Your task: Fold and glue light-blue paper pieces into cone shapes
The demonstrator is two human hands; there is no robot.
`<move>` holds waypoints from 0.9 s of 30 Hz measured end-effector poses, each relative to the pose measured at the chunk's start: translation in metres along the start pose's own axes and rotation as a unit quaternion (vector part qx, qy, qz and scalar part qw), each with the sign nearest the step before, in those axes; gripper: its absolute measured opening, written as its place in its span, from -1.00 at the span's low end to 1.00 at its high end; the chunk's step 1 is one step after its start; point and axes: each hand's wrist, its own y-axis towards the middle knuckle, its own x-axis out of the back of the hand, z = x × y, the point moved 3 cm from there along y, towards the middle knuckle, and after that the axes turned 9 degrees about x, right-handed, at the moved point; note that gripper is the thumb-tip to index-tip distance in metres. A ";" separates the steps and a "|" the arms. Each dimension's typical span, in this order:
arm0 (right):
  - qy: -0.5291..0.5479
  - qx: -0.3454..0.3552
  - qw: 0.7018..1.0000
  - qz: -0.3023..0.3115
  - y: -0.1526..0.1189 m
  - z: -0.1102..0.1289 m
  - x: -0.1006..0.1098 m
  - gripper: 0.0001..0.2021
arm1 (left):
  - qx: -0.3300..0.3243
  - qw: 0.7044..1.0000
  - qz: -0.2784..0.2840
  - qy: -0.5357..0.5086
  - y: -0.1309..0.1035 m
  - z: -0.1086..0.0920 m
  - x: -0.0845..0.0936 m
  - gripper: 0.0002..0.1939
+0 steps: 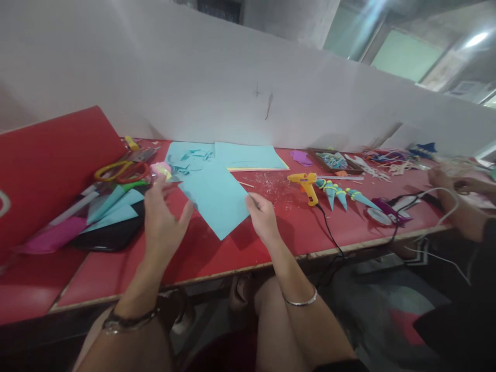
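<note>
A light blue sheet of paper (219, 199) is tilted above the red table, one corner pointing toward me. My right hand (261, 214) pinches its right corner between thumb and fingers. To the left of the sheet, my left hand (165, 209) is raised with thumb and fingers apart, holding nothing. Just beyond its fingertips lies a small pink and yellow item (160, 169). Behind the held sheet are more blue sheets (248, 156) and a scatter of blue paper scraps (194, 159).
Scissors (112, 171), paper cones (114, 206) and a black item (112, 235) crowd the left. A yellow glue gun (304, 183), decorated blue cones (337, 194) and a tray (335, 161) lie right. Another person's hands (444, 183) are at far right. A white wall (194, 77) stands behind.
</note>
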 end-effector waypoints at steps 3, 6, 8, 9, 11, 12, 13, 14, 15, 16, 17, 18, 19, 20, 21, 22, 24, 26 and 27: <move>-0.013 0.013 0.998 0.052 -0.003 0.006 -0.008 -0.76 | -0.167 0.976 -0.080 0.112 -0.011 -0.017 0.002 -0.34; -0.035 0.058 0.987 0.142 -0.008 0.015 -0.020 -0.74 | -0.252 0.950 -0.039 0.179 -0.019 -0.027 -0.006 -0.51; -0.050 0.083 0.976 0.195 -0.011 0.020 -0.026 -0.69 | -0.290 0.931 0.007 0.222 -0.022 -0.029 -0.013 -0.66; -0.057 0.090 0.973 0.207 -0.012 0.021 -0.026 -0.69 | -0.307 0.922 0.031 0.235 -0.023 -0.028 -0.016 -0.73; -0.061 0.090 0.971 0.211 -0.012 0.021 -0.026 -0.71 | -0.330 0.907 0.077 0.250 -0.025 -0.027 -0.021 -0.77; -0.059 0.084 0.973 0.207 -0.012 0.021 -0.025 -0.72 | -0.335 0.901 0.092 0.259 -0.025 -0.026 -0.023 -0.77; -0.058 0.076 0.975 0.202 -0.012 0.020 -0.024 -0.72 | -0.336 0.896 0.100 0.271 -0.025 -0.025 -0.024 -0.76; -0.056 0.071 0.976 0.200 -0.012 0.019 -0.023 -0.72 | -0.335 0.892 0.101 0.286 -0.025 -0.024 -0.024 -0.77; -0.054 0.068 0.976 0.200 -0.012 0.018 -0.023 -0.72 | -0.336 0.887 0.099 0.301 -0.025 -0.024 -0.024 -0.77; -0.054 0.068 0.975 0.203 -0.012 0.018 -0.023 -0.72 | -0.336 0.882 0.096 0.315 -0.026 -0.024 -0.024 -0.77; -0.055 0.069 0.974 0.207 -0.012 0.018 -0.023 -0.72 | -0.338 0.878 0.092 0.325 -0.026 -0.024 -0.024 -0.76; -0.057 0.072 0.973 0.211 -0.012 0.018 -0.023 -0.72 | -0.342 0.875 0.089 0.331 -0.026 -0.024 -0.024 -0.76; -0.058 0.077 0.972 0.216 -0.012 0.020 -0.023 -0.72 | -0.347 0.873 0.084 0.333 -0.026 -0.025 -0.024 -0.75; -0.059 0.081 0.971 0.219 -0.012 0.021 -0.023 -0.72 | -0.355 0.871 0.075 0.331 -0.026 -0.026 -0.023 -0.74; -0.060 0.084 0.970 0.221 -0.012 0.023 -0.022 -0.72 | -0.365 0.870 0.062 0.326 -0.027 -0.027 -0.023 -0.74; -0.060 0.087 0.969 0.222 -0.012 0.025 -0.021 -0.71 | -0.375 0.868 0.046 0.322 -0.027 -0.028 -0.022 -0.74; -0.056 0.091 0.968 0.227 -0.011 0.029 -0.019 -0.70 | -0.395 0.863 0.019 0.314 -0.029 -0.030 -0.021 -0.73; -0.059 0.092 0.967 0.232 -0.010 0.031 -0.015 -0.69 | -0.411 0.858 -0.001 0.309 -0.030 -0.032 -0.021 -0.73; -0.062 0.091 0.966 0.234 -0.009 0.032 -0.013 -0.69 | -0.415 0.857 -0.009 0.305 -0.030 -0.032 -0.020 -0.74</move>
